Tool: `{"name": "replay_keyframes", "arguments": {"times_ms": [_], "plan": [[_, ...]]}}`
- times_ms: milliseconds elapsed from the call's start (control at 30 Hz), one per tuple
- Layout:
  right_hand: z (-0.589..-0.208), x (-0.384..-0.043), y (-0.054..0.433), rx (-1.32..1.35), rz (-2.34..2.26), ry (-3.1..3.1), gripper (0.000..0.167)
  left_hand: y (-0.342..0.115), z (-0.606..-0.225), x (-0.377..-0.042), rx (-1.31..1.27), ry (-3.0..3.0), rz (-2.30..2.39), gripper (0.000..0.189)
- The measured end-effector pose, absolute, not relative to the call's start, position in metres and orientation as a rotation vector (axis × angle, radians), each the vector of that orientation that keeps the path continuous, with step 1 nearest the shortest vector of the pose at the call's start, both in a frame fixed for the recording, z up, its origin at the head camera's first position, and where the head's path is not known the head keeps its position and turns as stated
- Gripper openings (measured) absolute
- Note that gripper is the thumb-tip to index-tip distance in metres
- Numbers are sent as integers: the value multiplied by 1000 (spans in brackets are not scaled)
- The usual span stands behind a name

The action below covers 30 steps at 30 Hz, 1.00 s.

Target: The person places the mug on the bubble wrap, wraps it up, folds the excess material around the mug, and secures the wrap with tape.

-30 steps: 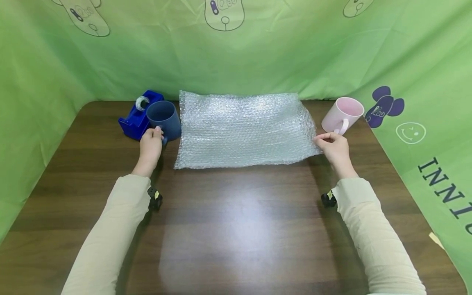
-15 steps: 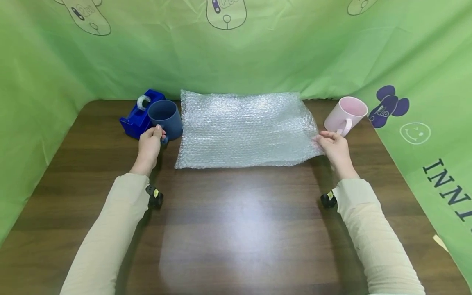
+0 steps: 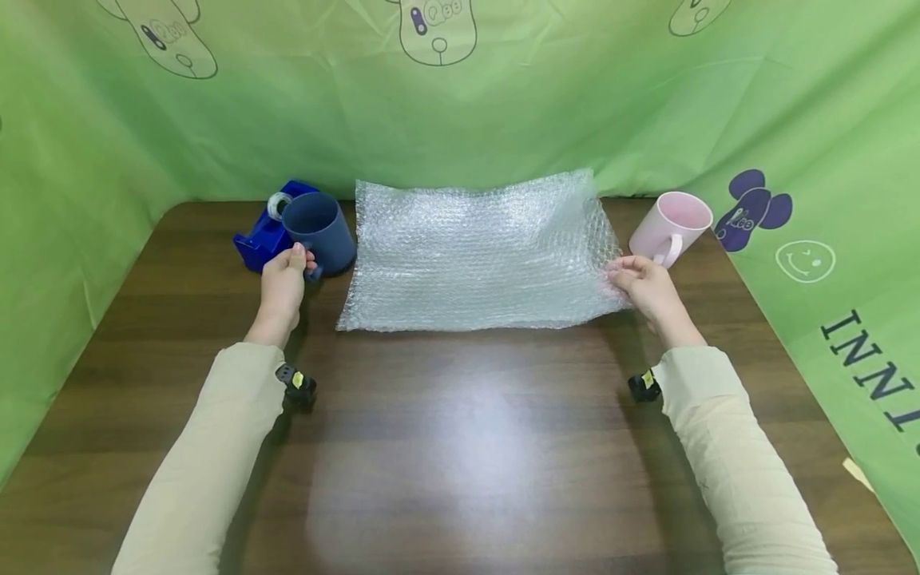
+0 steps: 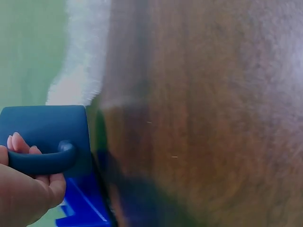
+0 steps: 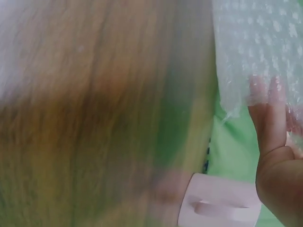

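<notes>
My left hand (image 3: 283,286) grips the handle of a dark blue mug (image 3: 325,235) at the back left. In the left wrist view its fingers curl through the mug's handle (image 4: 42,162). A sheet of clear bubble wrap (image 3: 467,259) lies spread across the back of the table, just right of this mug. At the sheet's right edge, my right hand (image 3: 648,289) pinches the wrap between thumb and fingers. Fingertips show through the plastic (image 5: 265,38) in the right wrist view. The sheet's far right corner stands raised.
A blue tape dispenser (image 3: 262,239) with a roll of tape stands left of and partly behind the blue mug. Behind my right hand is a pink mug (image 3: 668,228), its handle facing me. Green printed cloth (image 3: 460,120) walls off the wooden table (image 3: 431,447) at the back and sides.
The bubble wrap's far right corner has risen and its surface has buckled. My left hand has shifted slightly left, and the blue mug's rim leans a little left with it.
</notes>
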State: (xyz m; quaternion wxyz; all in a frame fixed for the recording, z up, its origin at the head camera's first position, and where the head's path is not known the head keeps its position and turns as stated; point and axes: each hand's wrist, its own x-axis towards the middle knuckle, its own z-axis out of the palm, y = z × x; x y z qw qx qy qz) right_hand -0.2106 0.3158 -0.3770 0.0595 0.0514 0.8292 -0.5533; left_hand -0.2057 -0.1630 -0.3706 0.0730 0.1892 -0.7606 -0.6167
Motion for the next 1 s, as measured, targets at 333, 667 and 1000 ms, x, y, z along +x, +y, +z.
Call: {"name": "replay_keyframes", "arguments": {"times_ms": [333, 667, 1000], "plan": [[-368, -204, 313, 186, -2307, 1851, 28, -149, -341, -194, 448, -2292, -1853, 31], [-372, -201, 313, 220, -2360, 1731, 30, -117, -333, -188, 270, -2292, -1956, 31], [-377, -200, 314, 212, -2278, 1829, 33, -65, -339, -200, 166, -2382, -2024, 34]]}}
